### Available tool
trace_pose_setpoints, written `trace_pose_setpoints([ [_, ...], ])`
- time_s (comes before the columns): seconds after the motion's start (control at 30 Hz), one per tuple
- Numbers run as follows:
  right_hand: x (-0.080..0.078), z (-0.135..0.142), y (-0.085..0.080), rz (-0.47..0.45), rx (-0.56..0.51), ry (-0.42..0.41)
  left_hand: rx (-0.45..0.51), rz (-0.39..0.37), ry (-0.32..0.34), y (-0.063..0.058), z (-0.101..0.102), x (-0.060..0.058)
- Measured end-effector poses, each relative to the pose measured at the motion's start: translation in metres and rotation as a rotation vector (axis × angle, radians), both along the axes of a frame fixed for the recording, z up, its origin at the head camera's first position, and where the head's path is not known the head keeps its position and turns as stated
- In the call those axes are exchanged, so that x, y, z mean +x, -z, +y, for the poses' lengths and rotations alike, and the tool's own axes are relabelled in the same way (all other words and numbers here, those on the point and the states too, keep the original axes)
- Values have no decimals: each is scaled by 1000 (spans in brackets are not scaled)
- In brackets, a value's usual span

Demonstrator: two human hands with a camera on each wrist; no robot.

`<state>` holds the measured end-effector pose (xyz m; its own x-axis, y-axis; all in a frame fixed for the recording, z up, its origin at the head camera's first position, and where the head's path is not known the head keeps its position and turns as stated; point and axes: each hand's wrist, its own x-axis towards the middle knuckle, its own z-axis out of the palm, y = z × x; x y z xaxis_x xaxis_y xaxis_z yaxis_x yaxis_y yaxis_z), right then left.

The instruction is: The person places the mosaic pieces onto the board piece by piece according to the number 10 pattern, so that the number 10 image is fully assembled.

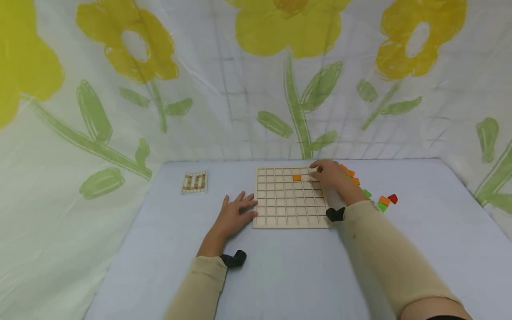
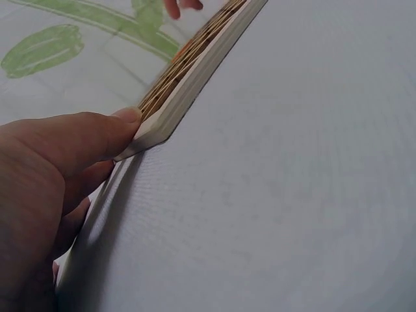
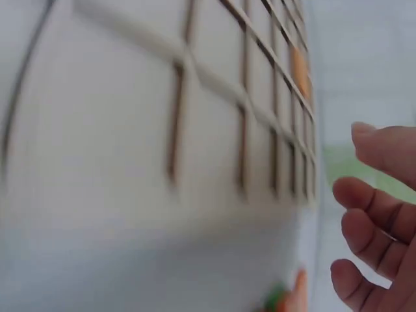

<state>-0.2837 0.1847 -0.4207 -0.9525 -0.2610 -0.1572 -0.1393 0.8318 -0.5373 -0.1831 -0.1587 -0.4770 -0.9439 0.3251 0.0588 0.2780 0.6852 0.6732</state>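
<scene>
Head view: wooden grid board (image 1: 289,198) flat mid-table, one orange tile (image 1: 296,178) in its second row. Left hand (image 1: 234,216), fingers spread, braces the board's left edge. Right hand (image 1: 329,173), fingers loosely bent, over the far right corner; grip cannot be told.

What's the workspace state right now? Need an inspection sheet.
Surface: pale blue table, flat.
Job's things: square wooden grid board; one orange square tile seated in a cell near its far edge.
Clutter: loose orange, green and red tiles right of the board; small patterned card far left.
Hands: left hand flat on the table, fingers against the board's left edge; right hand over the board's far right corner, grip unclear.
Cables: nothing seen.
Surroundings: yellow-flower printed backdrop.
</scene>
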Motion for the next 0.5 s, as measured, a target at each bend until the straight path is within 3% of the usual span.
trace_pose_setpoints([
  [0.23, 18, 57, -14, 28, 18, 71, -29, -19, -8, -1, 1, -4],
  [0.5, 33, 80, 4, -104, 129, 92, -11, -33, -11, 2, 0, -2],
])
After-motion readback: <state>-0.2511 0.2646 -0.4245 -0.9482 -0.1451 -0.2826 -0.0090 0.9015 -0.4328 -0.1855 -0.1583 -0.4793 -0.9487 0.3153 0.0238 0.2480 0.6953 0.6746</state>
